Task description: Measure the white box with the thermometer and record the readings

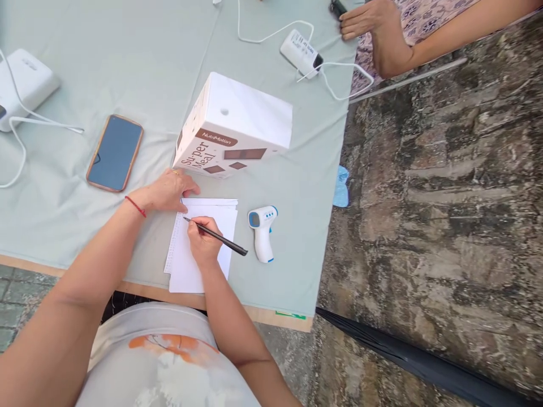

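My right hand (204, 240) grips a black pen (227, 242), its tip at the upper left part of a white sheet of paper (186, 271). Beneath that sheet the edge of a notepad (172, 249) shows on the left. My left hand (172, 189), with a red string on the wrist, rests with fingers apart at the paper's upper left corner, close to the foot of a white and brown box (250, 116). To the right of the paper lies a white and blue infrared thermometer (264, 233).
A phone (114, 152) lies left of my left hand. A white device with a cable (27, 85) sits at the far left, and another white corded device (301, 53) behind the box. Another person's hand (369, 22) rests at the far right table corner. Stone ground (424, 226) lies beyond the edge.
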Demonstrator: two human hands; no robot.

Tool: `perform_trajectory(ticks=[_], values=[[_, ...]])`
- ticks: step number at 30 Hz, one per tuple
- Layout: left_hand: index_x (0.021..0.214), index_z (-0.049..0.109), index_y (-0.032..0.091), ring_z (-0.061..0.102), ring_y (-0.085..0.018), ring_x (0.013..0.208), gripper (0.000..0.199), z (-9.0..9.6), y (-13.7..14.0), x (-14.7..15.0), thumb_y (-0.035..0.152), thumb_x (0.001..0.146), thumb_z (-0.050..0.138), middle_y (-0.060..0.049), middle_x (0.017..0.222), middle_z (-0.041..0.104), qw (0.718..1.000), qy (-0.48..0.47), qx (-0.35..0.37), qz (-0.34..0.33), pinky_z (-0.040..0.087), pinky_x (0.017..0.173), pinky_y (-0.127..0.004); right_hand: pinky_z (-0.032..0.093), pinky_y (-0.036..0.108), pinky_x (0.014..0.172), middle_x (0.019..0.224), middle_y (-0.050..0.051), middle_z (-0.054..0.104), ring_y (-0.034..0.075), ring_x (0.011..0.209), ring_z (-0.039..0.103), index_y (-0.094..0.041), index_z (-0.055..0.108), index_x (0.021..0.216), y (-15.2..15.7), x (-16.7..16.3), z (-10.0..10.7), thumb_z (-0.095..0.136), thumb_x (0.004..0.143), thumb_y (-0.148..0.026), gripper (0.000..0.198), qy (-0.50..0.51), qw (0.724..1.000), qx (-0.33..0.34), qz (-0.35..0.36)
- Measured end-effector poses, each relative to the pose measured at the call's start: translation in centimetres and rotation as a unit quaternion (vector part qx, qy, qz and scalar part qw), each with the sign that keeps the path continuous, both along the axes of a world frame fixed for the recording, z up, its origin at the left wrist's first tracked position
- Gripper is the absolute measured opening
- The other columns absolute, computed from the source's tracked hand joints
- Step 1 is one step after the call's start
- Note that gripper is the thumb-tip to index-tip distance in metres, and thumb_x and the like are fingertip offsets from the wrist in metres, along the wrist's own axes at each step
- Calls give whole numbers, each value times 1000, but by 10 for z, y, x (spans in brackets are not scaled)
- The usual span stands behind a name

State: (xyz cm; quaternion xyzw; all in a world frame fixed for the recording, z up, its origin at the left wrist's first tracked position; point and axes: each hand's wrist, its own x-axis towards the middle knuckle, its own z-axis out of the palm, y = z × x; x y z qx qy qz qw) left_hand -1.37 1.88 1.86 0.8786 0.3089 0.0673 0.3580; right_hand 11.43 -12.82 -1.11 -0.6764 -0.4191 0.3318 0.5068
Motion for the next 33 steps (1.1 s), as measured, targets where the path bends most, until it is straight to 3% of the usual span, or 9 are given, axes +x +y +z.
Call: perform_trajectory(ticks=[9,33], values=[[102,68,21,56,-24,93,36,4,0,0,24,66,68,-2,87,67,1000,5,-2,-14,34,85,-34,45,25,56,63,-5,60,10,55,49,-22,62,76,0,0,-4,59,81,-30,10,-61,997,33,30],[104,69,20,57,-24,93,37,4,0,0,22,66,67,-2,87,68,1000,11,8,-9,35,85,-35,45,25,55,62,-5,58,11,55,49,-22,61,76,0,1,-8,58,81,-28,9,-62,997,43,24]])
